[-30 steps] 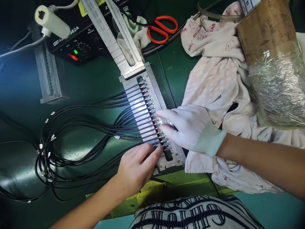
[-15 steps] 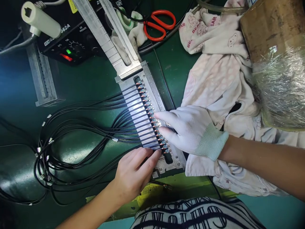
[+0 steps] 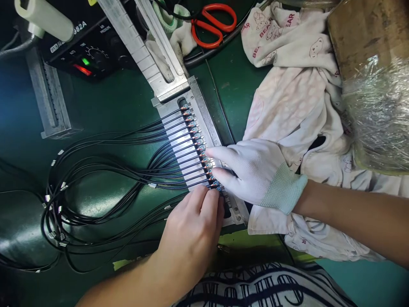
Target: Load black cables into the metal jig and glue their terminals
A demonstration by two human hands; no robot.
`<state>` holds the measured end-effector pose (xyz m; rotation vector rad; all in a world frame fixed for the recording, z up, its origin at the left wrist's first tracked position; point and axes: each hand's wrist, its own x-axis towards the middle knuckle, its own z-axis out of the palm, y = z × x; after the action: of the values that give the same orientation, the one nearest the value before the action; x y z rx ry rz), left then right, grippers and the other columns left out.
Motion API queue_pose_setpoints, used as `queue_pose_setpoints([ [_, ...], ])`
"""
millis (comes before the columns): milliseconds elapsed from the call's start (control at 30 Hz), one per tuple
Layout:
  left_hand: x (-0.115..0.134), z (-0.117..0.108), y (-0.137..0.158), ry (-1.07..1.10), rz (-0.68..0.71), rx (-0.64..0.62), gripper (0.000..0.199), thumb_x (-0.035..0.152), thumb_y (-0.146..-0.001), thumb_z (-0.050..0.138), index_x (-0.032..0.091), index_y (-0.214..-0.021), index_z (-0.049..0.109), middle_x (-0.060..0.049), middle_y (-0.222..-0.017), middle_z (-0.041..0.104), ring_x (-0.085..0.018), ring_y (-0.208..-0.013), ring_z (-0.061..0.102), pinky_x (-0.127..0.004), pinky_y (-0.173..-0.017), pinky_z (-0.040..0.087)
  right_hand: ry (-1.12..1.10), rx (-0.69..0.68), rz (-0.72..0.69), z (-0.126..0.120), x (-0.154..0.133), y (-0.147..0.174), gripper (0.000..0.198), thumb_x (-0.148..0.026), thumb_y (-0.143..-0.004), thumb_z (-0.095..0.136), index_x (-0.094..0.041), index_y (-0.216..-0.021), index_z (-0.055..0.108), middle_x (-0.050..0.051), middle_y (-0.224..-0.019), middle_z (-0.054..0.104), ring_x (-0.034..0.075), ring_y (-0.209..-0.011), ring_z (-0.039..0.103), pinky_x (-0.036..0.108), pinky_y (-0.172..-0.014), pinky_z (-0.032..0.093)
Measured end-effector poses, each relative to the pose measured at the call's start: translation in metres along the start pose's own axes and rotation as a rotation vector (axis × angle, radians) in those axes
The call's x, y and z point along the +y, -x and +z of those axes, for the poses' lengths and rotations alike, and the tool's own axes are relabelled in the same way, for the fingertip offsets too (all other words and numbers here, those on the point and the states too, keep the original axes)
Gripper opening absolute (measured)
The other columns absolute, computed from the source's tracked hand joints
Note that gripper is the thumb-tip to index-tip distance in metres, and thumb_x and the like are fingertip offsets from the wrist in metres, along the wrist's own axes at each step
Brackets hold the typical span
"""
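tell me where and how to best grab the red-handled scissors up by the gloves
Probably by the red loops, coming from the right, the side the gloved right hand is on. The loops spread rightward and narrow to the left, so the blades, which don't show, likely point that way. The thick dark cable running just below argues for a grip from above.

Black cables (image 3: pixel 143 174) run from a slotted metal fixture (image 3: pixel 206 115) on the green bench (image 3: pixel 105 102) of what appears to be an electronics workshop. Beyond it, a control box (image 3: pixel 68 53) labelled "AIR PRESSURE" glows red and green near red-handled scissors (image 3: pixel 207 45).
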<state>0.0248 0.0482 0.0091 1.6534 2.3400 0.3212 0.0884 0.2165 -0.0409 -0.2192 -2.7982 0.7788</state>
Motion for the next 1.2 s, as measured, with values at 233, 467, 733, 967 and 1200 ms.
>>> queue_pose_setpoints([
  [233,0.005,-0.001,-0.007,-0.048,-0.021,0.005,0.018,0.004,-0.087,0.052,0.019,-0.078,0.048,-0.001,-0.077,0.052,-0.015,-0.063,0.048,-0.03,-0.054,0.038,-0.002,-0.042,0.002,-0.002,0.0,-0.001,0.026,-0.032,-0.097,0.053,-0.023,-0.117,0.067,-0.003,-0.092,0.072,0.016,-0.079,0.064,0.034,-0.066,0.031],
  [467,0.014,0.008,-0.01,-0.235,0.025,0.079,0.023,0.002,-0.084,0.053,0.019,-0.071,0.044,-0.002,-0.069,0.043,-0.017,-0.06,0.041,-0.033,-0.052,0.035,0.01,-0.022,0.001,0.0,0.0,0.0,0.026,-0.033,-0.096,0.054,-0.023,-0.117,0.067,-0.003,-0.09,0.072,0.016,-0.078,0.064,0.035,-0.065,0.03],
  [733,0.001,0.016,0.006,-0.041,-0.105,0.163,0.01,0.009,-0.091,0.054,0.015,-0.083,0.055,0.0,-0.075,0.052,-0.013,-0.064,0.048,-0.027,-0.059,0.039,0.003,-0.02,-0.01,0.0,0.001,0.001,0.027,-0.032,-0.097,0.051,-0.023,-0.118,0.066,-0.003,-0.088,0.071,0.015,-0.076,0.062,0.035,-0.066,0.029],
  [967,-0.016,0.014,0.03,0.056,-0.115,0.26,0.012,0.005,-0.09,0.062,0.013,-0.098,0.059,-0.001,-0.085,0.061,-0.009,-0.075,0.057,-0.02,-0.071,0.046,0.0,-0.018,-0.02,-0.001,0.001,0.002,0.027,-0.033,-0.098,0.052,-0.022,-0.117,0.067,-0.002,-0.088,0.071,0.015,-0.076,0.062,0.034,-0.065,0.029],
  [1200,-0.022,0.024,0.04,-0.051,0.201,0.183,0.035,0.004,-0.094,0.05,0.009,-0.128,0.058,-0.013,-0.098,0.06,-0.019,-0.084,0.056,-0.032,-0.069,0.043,-0.006,-0.022,-0.012,-0.001,0.0,0.001,0.026,-0.032,-0.097,0.053,-0.022,-0.117,0.067,-0.001,-0.089,0.071,0.014,-0.077,0.061,0.034,-0.066,0.031],
])
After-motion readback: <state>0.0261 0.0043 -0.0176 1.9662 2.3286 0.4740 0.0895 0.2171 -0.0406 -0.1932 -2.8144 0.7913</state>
